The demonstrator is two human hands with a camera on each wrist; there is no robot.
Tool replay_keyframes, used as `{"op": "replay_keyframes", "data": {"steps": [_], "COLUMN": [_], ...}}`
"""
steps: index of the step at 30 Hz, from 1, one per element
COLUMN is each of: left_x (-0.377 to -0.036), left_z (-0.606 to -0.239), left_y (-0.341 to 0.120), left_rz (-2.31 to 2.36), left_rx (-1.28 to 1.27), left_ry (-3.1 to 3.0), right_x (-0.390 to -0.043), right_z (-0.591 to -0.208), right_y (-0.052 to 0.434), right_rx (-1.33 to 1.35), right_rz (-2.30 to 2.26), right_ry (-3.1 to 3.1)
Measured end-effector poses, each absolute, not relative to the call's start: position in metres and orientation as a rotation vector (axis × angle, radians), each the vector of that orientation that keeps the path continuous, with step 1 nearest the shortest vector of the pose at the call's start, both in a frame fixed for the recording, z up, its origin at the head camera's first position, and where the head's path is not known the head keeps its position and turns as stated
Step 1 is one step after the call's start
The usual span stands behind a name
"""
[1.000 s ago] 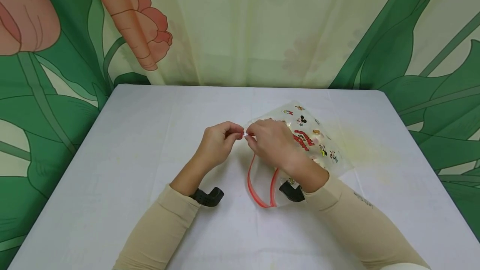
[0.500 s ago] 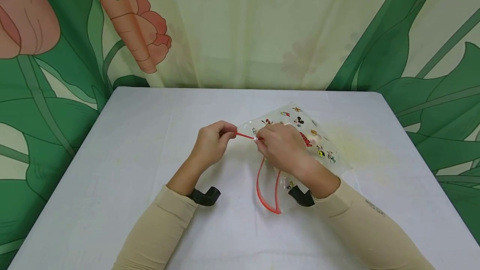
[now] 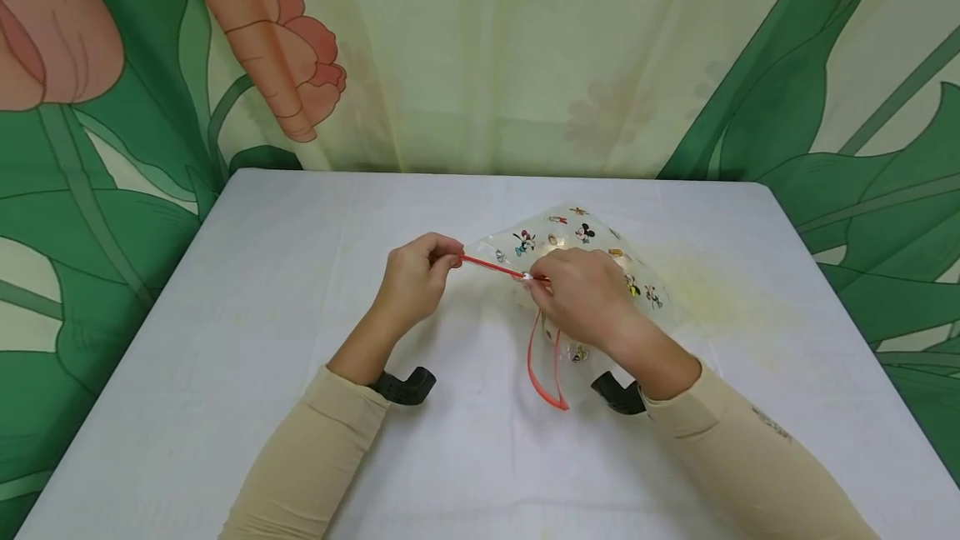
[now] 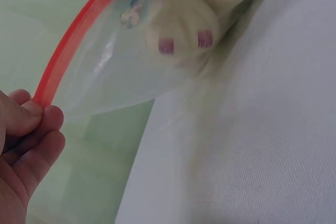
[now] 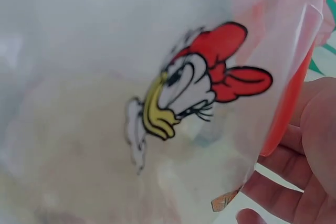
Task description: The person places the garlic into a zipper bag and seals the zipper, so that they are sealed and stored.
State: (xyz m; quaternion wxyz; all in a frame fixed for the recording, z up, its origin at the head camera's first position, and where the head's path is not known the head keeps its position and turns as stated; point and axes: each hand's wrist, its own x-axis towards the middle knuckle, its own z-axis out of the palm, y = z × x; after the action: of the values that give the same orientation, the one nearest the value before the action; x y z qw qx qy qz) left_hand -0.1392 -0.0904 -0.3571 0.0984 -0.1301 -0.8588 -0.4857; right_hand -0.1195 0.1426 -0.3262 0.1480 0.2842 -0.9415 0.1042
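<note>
A clear zip bag point(image 3: 562, 232) printed with cartoon characters hangs between the two hands, its red zip strip point(image 3: 493, 266) stretched straight from one to the other. My left hand point(image 3: 415, 280) pinches one end of the strip between thumb and fingers. Further along, my right hand point(image 3: 587, 294) grips the small white slider point(image 3: 527, 276) on the strip. The rest of the red edge droops in a loop below the right hand. Through the plastic in the left wrist view shows a soft cream-coloured item point(image 4: 184, 30) with purple rectangular marks. A duck-head print fills much of the right wrist view.
A white cloth covers the table point(image 3: 247, 290). Behind it hangs a curtain point(image 3: 525, 57) patterned with green leaves and flowers. Black wrist cameras, such as the one on the left arm point(image 3: 407, 387), sit below both hands.
The hands began close together and have drawn apart, the right moving right with the slider and the left slightly left. More red strip shows between them, and the bag has shifted and bunched.
</note>
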Motion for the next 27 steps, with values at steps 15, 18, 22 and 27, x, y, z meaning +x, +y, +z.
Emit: {"op": "replay_keyframes", "data": {"steps": [15,18,22,27], "left_x": [-0.136,-0.1353,-0.135,-0.1346], "left_z": [-0.3495,-0.3494,-0.3506,-0.3522], "left_y": [-0.0911,-0.0912,-0.0919,-0.0928], "left_rz": [-1.438,-1.43,-1.436,-1.446], "left_rx": [-0.373,-0.379,-0.392,-0.391], "left_ry": [-2.554,-2.562,-2.557,-2.556], "right_x": [-0.1109,-0.1099,-0.1096,-0.1104], "right_z": [-0.3225,-0.3229,-0.3236,-0.3229], "right_y": [0.1435,0.1425,0.1418,0.1417], "right_rx": [0.795,0.754,0.73,0.719], "right_rz": [0.362,0.395,0.405,0.426], "right_ry": [-2.738,-2.798,-2.852,-2.901]}}
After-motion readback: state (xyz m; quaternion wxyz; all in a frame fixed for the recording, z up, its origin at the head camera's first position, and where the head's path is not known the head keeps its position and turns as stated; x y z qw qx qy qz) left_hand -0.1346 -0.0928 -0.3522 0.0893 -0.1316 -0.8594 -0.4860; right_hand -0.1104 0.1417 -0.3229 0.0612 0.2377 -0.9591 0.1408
